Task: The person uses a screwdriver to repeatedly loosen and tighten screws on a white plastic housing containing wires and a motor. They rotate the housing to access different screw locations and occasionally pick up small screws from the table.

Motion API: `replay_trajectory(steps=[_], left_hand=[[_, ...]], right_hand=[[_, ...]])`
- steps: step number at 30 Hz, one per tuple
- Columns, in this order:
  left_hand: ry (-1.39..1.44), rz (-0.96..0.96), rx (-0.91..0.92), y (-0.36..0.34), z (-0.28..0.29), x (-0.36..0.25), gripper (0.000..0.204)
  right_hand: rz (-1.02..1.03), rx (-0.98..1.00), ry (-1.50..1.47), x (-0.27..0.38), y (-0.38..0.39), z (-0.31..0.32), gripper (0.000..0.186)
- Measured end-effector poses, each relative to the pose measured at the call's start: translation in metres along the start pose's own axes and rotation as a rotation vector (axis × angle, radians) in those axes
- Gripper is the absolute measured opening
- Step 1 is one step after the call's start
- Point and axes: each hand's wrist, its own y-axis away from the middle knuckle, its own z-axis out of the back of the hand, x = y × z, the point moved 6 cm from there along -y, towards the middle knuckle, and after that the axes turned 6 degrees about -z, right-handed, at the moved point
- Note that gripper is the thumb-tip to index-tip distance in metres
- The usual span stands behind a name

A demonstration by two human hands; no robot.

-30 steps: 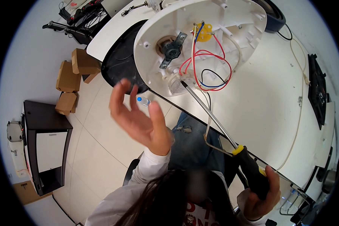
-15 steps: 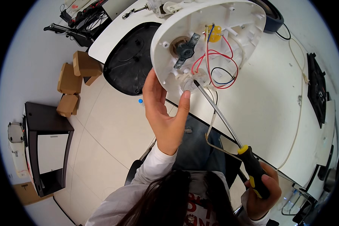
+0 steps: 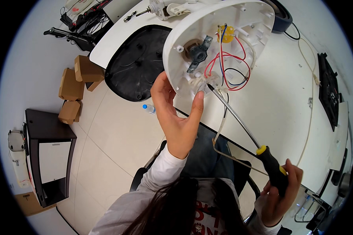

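My left hand (image 3: 176, 119) holds the near left edge of a white curved plastic housing (image 3: 184, 27), fingers at its outside, thumb by a translucent fitting (image 3: 199, 83). Inside the housing are a dark metal bracket (image 3: 199, 53) on a brownish round part, a yellow disc (image 3: 227, 36) and loops of red, blue, black and white wires (image 3: 243, 60). My right hand (image 3: 286, 192) is closed round the black-and-yellow handle of a long screwdriver (image 3: 237, 117); its tip rests at or beside the translucent fitting. A pale cable (image 3: 235, 158) hangs past the table edge.
White table (image 3: 282, 113) with a black oval cover (image 3: 131, 74), white machine parts (image 3: 161, 9), a black panel (image 3: 328, 94) at right and a dark-blue item (image 3: 282, 19) behind. On the floor: cardboard boxes (image 3: 70, 84), bottle (image 3: 148, 107). A dark cabinet (image 3: 51, 117) stands left.
My left hand has moved up and right and taken hold of the housing's edge. The housing has shifted right. My right hand and the screwdriver have moved slightly right.
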Motion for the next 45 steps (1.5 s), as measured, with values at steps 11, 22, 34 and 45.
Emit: replay_trajectory(steps=[11, 22, 34, 45], left_hand=[[-0.045, -0.003, -0.011, -0.001, 0.0, 0.004, 0.062], [-0.011, 0.019, -0.03, -0.002, -0.001, 0.007, 0.06], [-0.036, 0.006, -0.014, -0.002, -0.001, 0.008, 0.059], [-0.019, 0.012, -0.014, -0.002, 0.0, 0.008, 0.059]], right_hand=[[0.025, 0.077, -0.009, -0.005, -0.009, -0.007, 0.042], [-0.281, 0.215, -0.233, -0.028, -0.01, -0.015, 0.037], [0.031, 0.093, 0.028, 0.009, -0.005, -0.015, 0.052], [0.197, 0.122, 0.167, 0.021, -0.002, -0.018, 0.044]])
